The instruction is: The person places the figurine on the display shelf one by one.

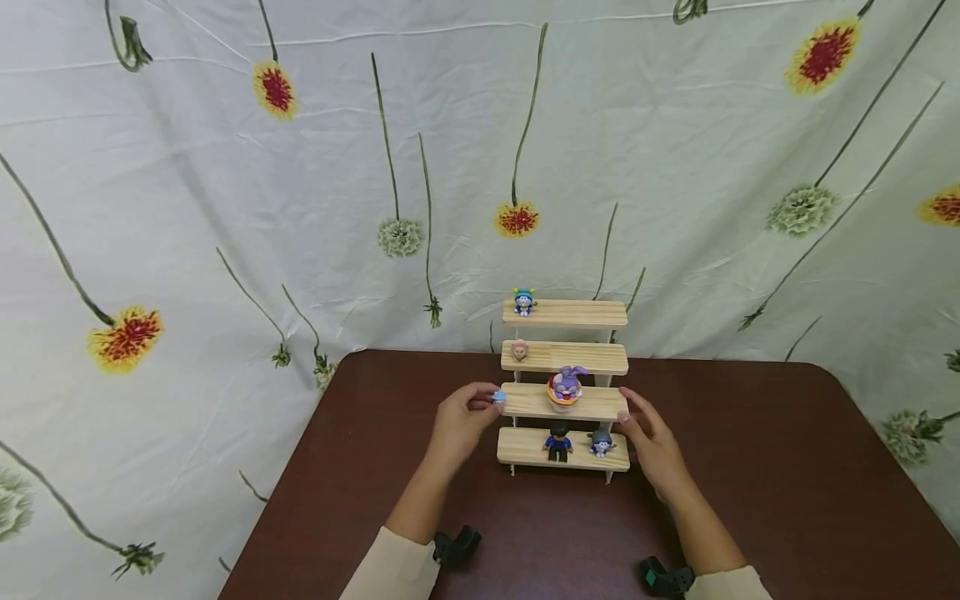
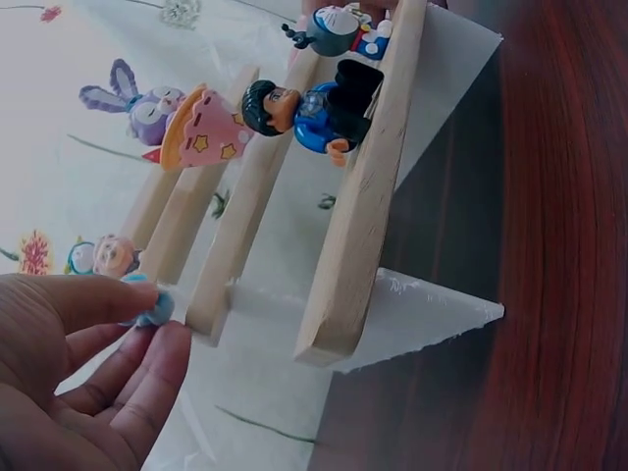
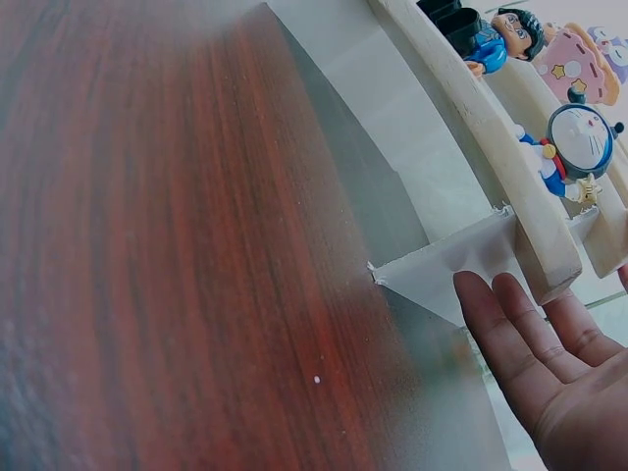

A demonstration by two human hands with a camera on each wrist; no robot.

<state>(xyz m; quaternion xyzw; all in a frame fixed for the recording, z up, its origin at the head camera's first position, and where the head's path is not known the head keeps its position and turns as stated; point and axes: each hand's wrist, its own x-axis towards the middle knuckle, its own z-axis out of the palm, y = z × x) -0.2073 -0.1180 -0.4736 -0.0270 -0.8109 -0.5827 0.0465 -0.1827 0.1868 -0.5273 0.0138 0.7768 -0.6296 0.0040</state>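
Flowered white cloth hangs behind a dark red-brown bench (image 1: 750,467), on which a four-step wooden display stand (image 1: 564,408) sits between the two hands. Left hand (image 1: 461,423) is curled at the left end of the second step from the bottom, its thumb and fingers pinching a small pale blue toy (image 1: 498,397) right beside that step's end; the left wrist view shows the blue toy (image 2: 149,306) caught between the fingertips (image 2: 162,358), just short of the wooden edge. Right hand (image 1: 651,442) lies at the stand's right end with straight, relaxed fingers (image 3: 510,329) and holds nothing; whether it touches the wood cannot be told.

Five figures stand on the steps, all between the hands or beyond them:
- one dark-haired figure in blue (image 1: 558,442) and one small blue-and-white cat figure (image 1: 601,442) on the lowest step,
- one purple rabbit figure (image 1: 566,386) on the second,
- one pinkish figure (image 1: 520,350) on the third,
- one blue-capped figure (image 1: 523,301) on the top.

Counting the pinched one, six toys show.
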